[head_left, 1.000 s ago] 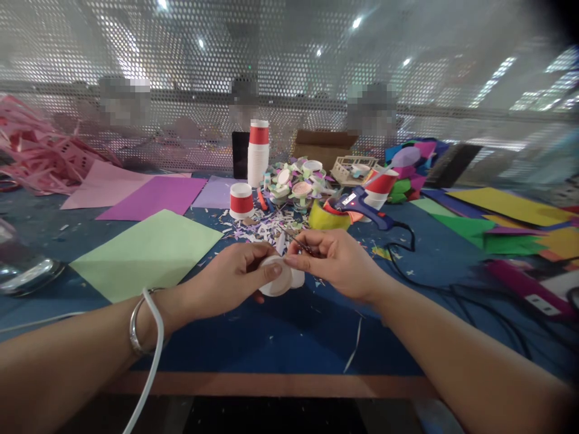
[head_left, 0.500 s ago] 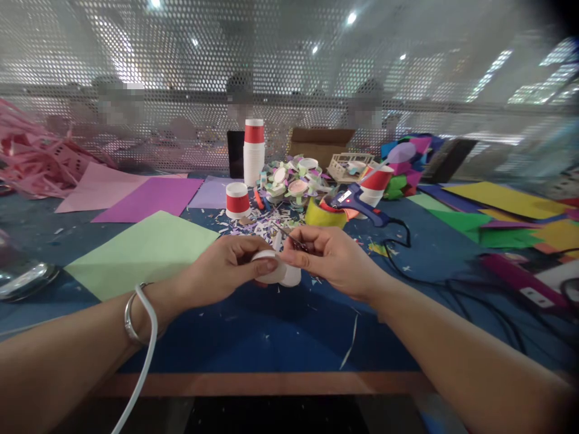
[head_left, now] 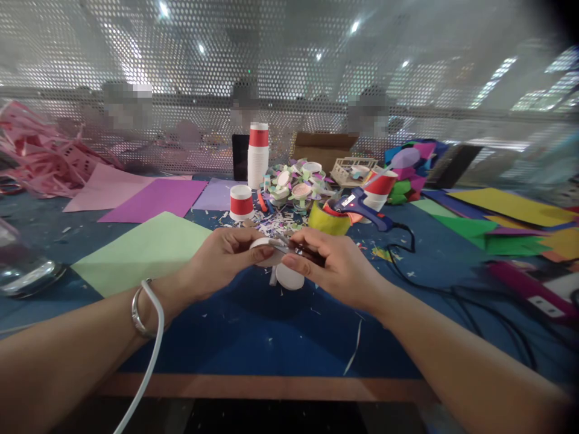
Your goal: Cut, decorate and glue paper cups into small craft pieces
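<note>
Your left hand (head_left: 226, 256) is pinched on a white paper cup piece (head_left: 265, 248), thumb on top, held above the blue table (head_left: 280, 337). Your right hand (head_left: 337, 262) is closed around small scissors (head_left: 296, 248), blades now laid across the cup piece's rim. 0.5 s ago the blades pointed up and away from it, so you've swung them in; looks like a cut is under way. A second white round piece (head_left: 289, 277), prob. the cup base, hangs just below btwn your hands; can't tell if it's attached.

Further out: paper scraps (head_left: 266, 223) just behind the hands, an upside-down red-and-white cup (head_left: 241, 202), a yellow tape roll (head_left: 329, 220), a blue glue gun (head_left: 362, 205) w/ its cable trailing right. Light green paper sheet (head_left: 145, 250) to the left, cup stack (head_left: 258, 154) at the back near the perforated screen.
</note>
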{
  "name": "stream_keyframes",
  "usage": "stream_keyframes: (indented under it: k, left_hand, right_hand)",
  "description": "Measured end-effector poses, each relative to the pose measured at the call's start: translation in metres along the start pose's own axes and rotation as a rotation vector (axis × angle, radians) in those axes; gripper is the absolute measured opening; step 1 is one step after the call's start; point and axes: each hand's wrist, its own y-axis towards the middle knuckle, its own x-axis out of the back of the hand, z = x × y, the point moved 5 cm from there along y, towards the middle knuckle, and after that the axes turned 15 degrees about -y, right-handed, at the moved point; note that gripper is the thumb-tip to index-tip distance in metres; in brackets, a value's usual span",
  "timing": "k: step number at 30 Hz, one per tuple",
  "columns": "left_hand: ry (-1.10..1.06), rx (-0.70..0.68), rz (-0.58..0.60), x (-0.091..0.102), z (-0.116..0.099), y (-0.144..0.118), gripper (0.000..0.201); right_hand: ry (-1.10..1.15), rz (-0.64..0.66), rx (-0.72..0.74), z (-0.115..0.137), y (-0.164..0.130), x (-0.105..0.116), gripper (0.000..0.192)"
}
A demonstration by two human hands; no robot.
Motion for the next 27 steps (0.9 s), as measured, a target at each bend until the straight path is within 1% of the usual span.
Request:
stream_keyframes:
  k: [4,9,13,17,27]
  left_hand:
    - [0.009,-0.021,0.013,-0.001,-0.001,0.0,0.017]
    - [0.026,-0.032,0.027,-0.002,-0.002,-0.001,0.018]
    - [-0.041,-0.008,0.059,-0.005,0.001,-0.002,0.019]
    - [-0.112,0.021,0.065,-0.007,0.005,-0.003,0.02]
    - [-0.115,0.047,0.136,-0.009,-0.001,-0.003,0.013]
  right_hand:
    - [-0.027,-0.005,0.009,0.002,-0.001,0.001,0.027]
    - [-0.036,-0.016,0.037,0.005,-0.002,0.002,0.027]
    - [-0.059,-0.031,0.059,0.008,-0.002,0.002,0.031]
    - [-0.067,-0.039,0.069,0.011,-0.003,0.003,0.034]
    - [-0.12,-0.053,0.104,0.016,-0.004,0.007,0.034]
